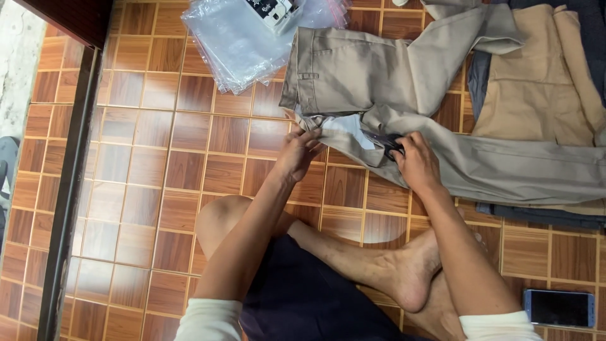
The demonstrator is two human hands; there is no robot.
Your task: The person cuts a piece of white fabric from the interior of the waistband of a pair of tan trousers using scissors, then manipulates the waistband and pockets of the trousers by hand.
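Grey-beige trousers lie spread on the tiled floor in front of me, waistband toward me. My left hand pinches the waistband edge where white lining shows. My right hand grips a small dark tool pressed against the fabric; most of the tool is hidden by my fingers. My crossed bare legs fill the lower middle of the view.
A stack of clear plastic bags lies at the top, with a small white device on it. More folded tan and dark garments are piled at right. A phone rests on the floor at lower right. A dark door frame runs along the left.
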